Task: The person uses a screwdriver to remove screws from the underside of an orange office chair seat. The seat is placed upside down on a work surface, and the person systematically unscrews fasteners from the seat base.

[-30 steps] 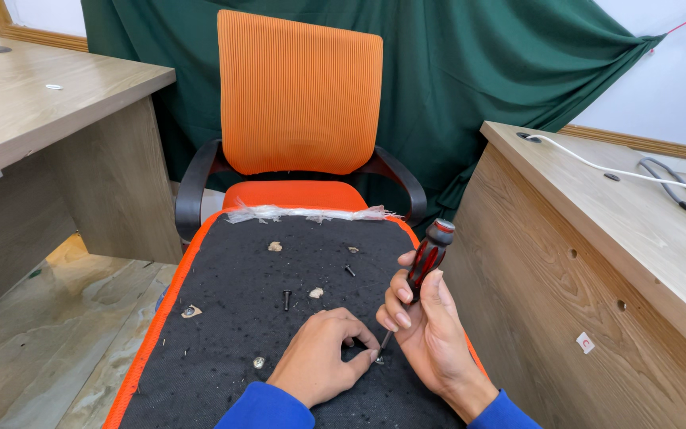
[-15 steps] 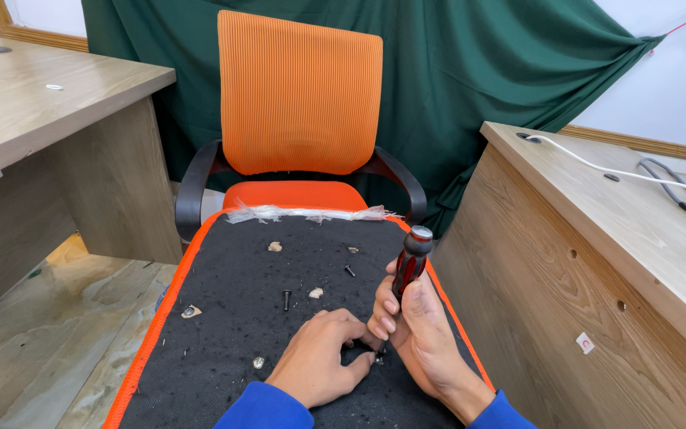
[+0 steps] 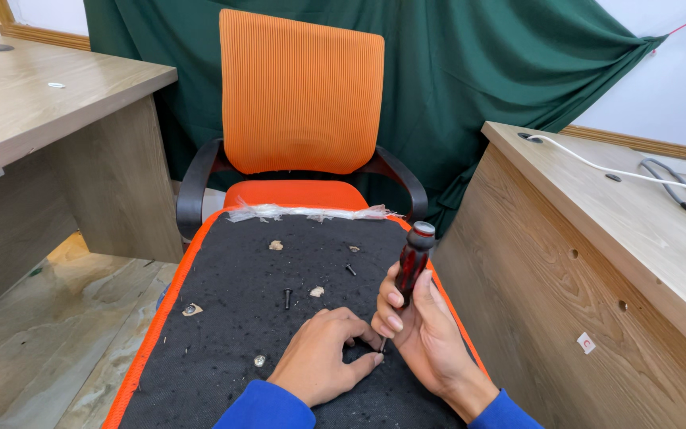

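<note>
My right hand [image 3: 429, 330] grips a screwdriver [image 3: 411, 264] with a red and black handle, held nearly upright, its tip down on the black board [image 3: 224, 326] with the orange rim. My left hand [image 3: 323, 357] rests on the board beside the tip, thumb and forefinger pinched at something small that I cannot make out. A loose black screw [image 3: 287, 298] lies just beyond my left hand, and a smaller one [image 3: 350, 269] lies further back.
An orange office chair [image 3: 302, 103] with black armrests stands behind the board, before a green curtain [image 3: 470, 63]. Wooden desks flank me: one at left [image 3: 33, 103], one at right [image 3: 621, 238] carrying a white cable [image 3: 597, 165]. Small pale scraps dot the board.
The screwdriver handle swung from leaning right to nearly upright, and my right hand moved closer to my left. My left hand stayed pinched at the tip.
</note>
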